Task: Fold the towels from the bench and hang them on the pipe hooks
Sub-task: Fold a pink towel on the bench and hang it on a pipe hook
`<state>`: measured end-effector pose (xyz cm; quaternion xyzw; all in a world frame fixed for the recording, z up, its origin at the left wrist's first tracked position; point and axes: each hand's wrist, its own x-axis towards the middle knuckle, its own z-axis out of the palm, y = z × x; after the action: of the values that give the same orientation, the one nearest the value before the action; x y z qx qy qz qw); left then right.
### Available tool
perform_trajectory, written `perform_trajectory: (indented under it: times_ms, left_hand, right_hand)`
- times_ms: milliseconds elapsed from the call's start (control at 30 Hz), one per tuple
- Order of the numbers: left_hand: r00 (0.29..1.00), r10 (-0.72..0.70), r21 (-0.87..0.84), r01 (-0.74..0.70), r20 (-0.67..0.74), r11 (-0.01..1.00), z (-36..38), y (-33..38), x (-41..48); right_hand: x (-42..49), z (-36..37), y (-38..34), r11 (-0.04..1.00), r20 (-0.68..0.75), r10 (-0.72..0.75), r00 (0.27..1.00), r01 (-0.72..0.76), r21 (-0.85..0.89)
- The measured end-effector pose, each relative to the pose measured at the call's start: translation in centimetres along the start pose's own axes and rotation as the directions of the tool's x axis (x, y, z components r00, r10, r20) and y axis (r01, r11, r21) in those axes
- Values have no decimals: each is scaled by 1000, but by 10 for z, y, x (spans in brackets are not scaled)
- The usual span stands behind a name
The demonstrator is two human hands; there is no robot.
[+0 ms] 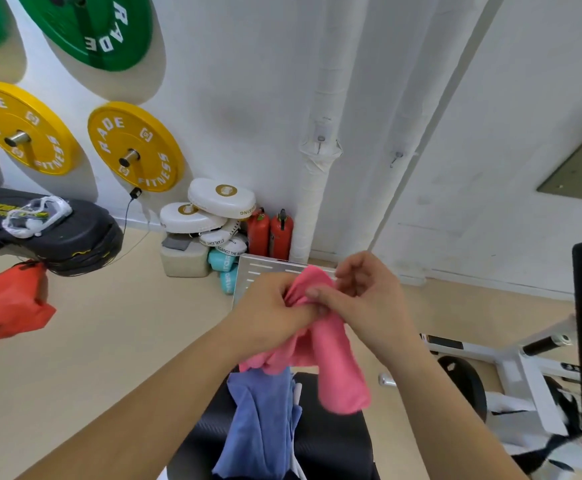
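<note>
White gym wall (248, 81) fills the upper frame, with green weight plates (88, 26) and yellow weight plates (133, 147) mounted at upper left; two wrapped pipes (317, 98) run down the centre, each bearing a small hook (320, 138). At lower centre a person's left hand (272, 306) and right hand (369, 296) meet on a pink towel (338, 368), the fingers of both curled and pinching its bunched top while the rest hangs down. Beneath it a blue towel (262, 420) lies draped on the black bench (331, 445) at the bottom edge. Two red fire extinguishers (270, 233) stand by the pipes' foot
</note>
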<state>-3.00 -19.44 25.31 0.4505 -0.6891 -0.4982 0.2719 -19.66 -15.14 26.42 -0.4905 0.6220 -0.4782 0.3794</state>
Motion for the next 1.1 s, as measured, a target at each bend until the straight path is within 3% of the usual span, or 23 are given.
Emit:
perform_trajectory:
  times_ms: [67,133,200,367,500,633,733,900,1000,1100]
  left_hand:
    - [993,-108,-91,103,-53,990,-7,-6,-2]
    - [984,-169,-248,153,-47,957,-13,-6,-5]
    - [981,-190,-319,168,-39,933,-18,-2,-7]
    - [958,-233,-342,164,-170,925,-34,-12,-3]
    - [947,-264,-203,226,-184,953,-54,-31,8]
    - [964,-161,32,171,-210,985,-80,-36,28]
    - [960,-45,19,52,-276,998,-104,-19,41]
    - [947,77,-31,-91,-311,995,-130,-9,38]
    - [957,77,-28,-89,-279,996,-133,-21,22]
    - [988,21,-11,-23,-151,1000,-126,-48,1]
  right_hand:
    - [-4,-8,22,993,122,101,987,-93,-70]
    - [-14,-5,49,968,305,206,930,-149,-201]
    - [-24,5,71,961,358,239,903,-168,-217]
    - [-23,23,109,944,255,267,929,-199,-263]
    - [-3,11,104,916,93,337,937,-304,-260]
    - [43,-17,44,949,-121,204,971,-227,-218]
    - [58,-27,-6,984,-198,86,976,-114,-138]
    - [32,-29,-34,998,-233,-8,972,-6,-59]
    - [4,-27,-21,993,-236,0,972,-28,-115]
    - [-28,-20,3,983,-194,55,979,-87,-161]
